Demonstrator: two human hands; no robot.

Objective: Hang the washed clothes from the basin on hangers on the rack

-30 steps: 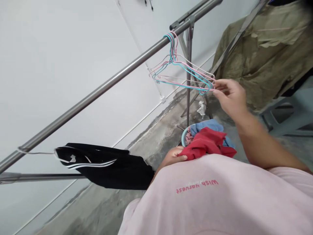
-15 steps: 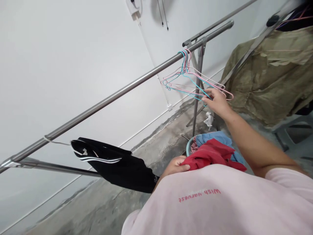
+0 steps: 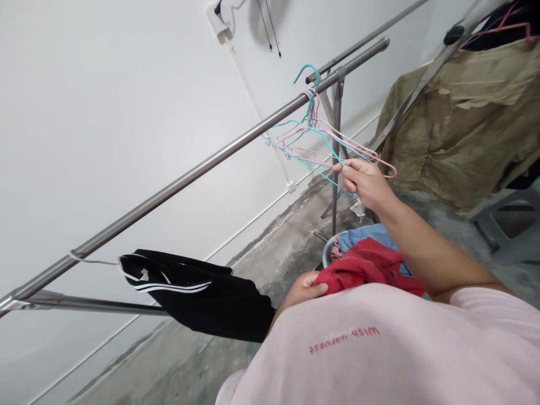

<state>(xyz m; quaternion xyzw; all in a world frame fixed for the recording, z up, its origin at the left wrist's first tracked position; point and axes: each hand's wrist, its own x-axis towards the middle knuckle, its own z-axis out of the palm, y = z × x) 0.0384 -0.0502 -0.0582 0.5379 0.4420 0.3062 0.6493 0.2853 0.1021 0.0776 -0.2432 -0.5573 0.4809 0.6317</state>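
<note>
While a black garment [image 3: 202, 292] with white stripes is hanging on a white hanger at the lower left of the frame, a long metal rail [image 3: 189, 174] is running up from that corner toward the upper right. Low in the middle of the frame, the left hand [image 3: 304, 288] is resting against the pink shirt, its fingers clenched on a red cloth [image 3: 367, 264]. That cloth is soft and limp, so it is sagging wherever it is not held, and it looks light; a bunched handful like this one seems the surest hold. It is lying over a round basket [image 3: 328, 256] on the floor, with a blue cloth [image 3: 363, 236] beside it.

Further right and higher, a bundle of thin hangers [image 3: 312, 140], pink and teal, is hanging from the rail near its upright post. The right hand [image 3: 365, 183] is reaching up to them, its fingers pinching the lower bar of a teal hanger [image 3: 333, 149], whose hook is standing just above the rail rather than sitting on it. Such wire is light, springy and smooth, and the hangers are crossing one another, so I judge that they are likely snagging when one is drawn out; holding near the lower corner, as here, is giving leverage, though a hold close under the hook would steer it better. At the upper right of the frame, an olive cloth [image 3: 464, 112] is draping over another rack.
</note>
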